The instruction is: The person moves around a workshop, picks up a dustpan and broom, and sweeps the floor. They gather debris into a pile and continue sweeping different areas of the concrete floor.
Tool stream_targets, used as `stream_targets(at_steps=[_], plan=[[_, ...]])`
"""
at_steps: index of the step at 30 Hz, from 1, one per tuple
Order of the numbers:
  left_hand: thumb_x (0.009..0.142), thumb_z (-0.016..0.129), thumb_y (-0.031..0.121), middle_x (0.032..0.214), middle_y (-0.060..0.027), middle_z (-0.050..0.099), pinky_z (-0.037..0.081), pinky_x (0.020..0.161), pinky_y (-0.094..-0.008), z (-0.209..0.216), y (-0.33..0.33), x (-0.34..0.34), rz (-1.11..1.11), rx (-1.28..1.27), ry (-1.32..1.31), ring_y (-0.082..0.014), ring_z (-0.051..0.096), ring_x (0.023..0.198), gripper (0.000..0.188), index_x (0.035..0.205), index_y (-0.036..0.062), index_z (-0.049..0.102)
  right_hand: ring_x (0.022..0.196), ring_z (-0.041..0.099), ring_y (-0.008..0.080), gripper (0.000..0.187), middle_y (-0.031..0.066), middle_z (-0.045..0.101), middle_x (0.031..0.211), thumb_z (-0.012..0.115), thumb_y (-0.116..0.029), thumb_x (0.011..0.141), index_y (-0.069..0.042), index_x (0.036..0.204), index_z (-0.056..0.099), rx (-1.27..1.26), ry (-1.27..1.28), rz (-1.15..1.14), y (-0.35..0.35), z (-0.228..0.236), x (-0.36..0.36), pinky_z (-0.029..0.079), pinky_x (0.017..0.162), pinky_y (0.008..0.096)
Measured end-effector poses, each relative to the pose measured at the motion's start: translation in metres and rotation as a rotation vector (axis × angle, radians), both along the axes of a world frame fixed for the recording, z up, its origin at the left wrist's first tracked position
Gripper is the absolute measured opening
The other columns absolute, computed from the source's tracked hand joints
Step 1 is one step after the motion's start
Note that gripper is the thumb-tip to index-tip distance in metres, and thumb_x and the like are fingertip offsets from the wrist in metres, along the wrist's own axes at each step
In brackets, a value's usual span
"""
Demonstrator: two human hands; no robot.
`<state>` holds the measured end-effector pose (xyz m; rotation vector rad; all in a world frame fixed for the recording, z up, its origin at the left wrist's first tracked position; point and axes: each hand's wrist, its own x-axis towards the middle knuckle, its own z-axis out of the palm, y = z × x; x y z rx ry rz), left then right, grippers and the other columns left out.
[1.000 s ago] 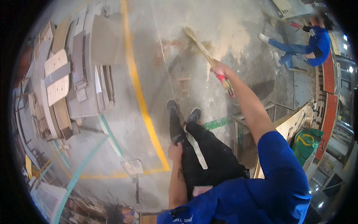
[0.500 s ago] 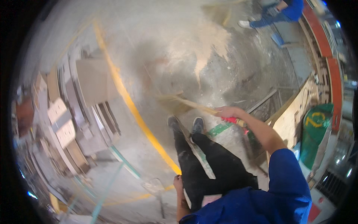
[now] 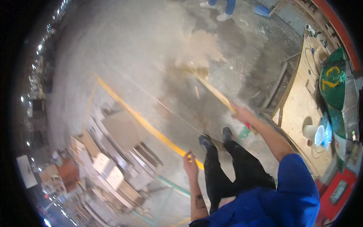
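My right hand (image 3: 242, 113) is closed around the handle of a broom (image 3: 213, 90). A red grip shows just behind the wrist. The broom's straw head, blurred, rests on the concrete floor ahead of my feet, at the near edge of a spread of pale sawdust (image 3: 204, 47). My left hand (image 3: 190, 159) hangs at my left side over the yellow floor line, with fingers curled together. A small yellow spot shows at its fingertips; whether it is something held or the line behind, I cannot make out.
Boards and panels (image 3: 124, 128) are stacked at the left. On the right stand a plywood sheet (image 3: 298, 98), a white bucket (image 3: 313, 133) and a green panel (image 3: 332, 83). Another person's legs (image 3: 227, 9) show at the far edge, near a blue dustpan-like object (image 3: 262, 10).
The broom head has swung forward from near my feet to the sawdust. My left hand has come forward from beside my thigh. The view has shifted, leaving only the other person's lower legs showing.
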<state>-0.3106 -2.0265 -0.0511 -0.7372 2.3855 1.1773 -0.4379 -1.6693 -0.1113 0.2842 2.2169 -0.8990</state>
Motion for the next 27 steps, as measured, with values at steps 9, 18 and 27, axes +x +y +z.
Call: stream_targets(at_steps=[9, 18, 27], plan=[[0.092, 0.065, 0.023, 0.113, -0.0174, 0.063, 0.053, 0.083, -0.0380, 0.033, 0.071, -0.045, -0.704, 0.055, 0.123, -0.0309, 0.065, 0.099, 0.033, 0.120, 0.0064, 0.062, 0.056, 0.060, 0.0179, 0.077, 0.0118, 0.063, 0.074, 0.064, -0.023, 0.089, -0.016, 0.156, 0.026, -0.509, -0.224, -0.384, -0.071, 0.025, 0.121, 0.052, 0.054, 0.0335], [0.097, 0.058, 0.025, 0.112, -0.0126, 0.067, 0.052, 0.082, -0.0327, -0.031, -0.052, -0.105, -0.578, 0.117, -0.265, -0.0240, 0.067, 0.094, 0.032, 0.123, 0.0067, 0.063, 0.052, 0.051, 0.0110, 0.061, 0.0008, 0.052, 0.071, 0.061, -0.013, 0.090, -0.011, 0.146, 0.035, -0.664, -0.432, -0.566, -0.138, -0.040, -0.030, 0.046, 0.047, 0.0281], [0.097, 0.052, 0.019, 0.104, -0.0097, 0.067, 0.050, 0.071, -0.0296, -0.034, -0.321, -0.152, 0.260, 0.420, -0.089, -0.0170, 0.066, 0.086, 0.031, 0.122, 0.0016, 0.061, 0.053, 0.051, 0.0120, 0.073, 0.0018, 0.051, 0.072, 0.058, -0.014, 0.091, -0.014, 0.154, 0.022, -0.403, -0.230, -0.590, -0.301, 0.042, -0.101, 0.046, 0.047, 0.0289]])
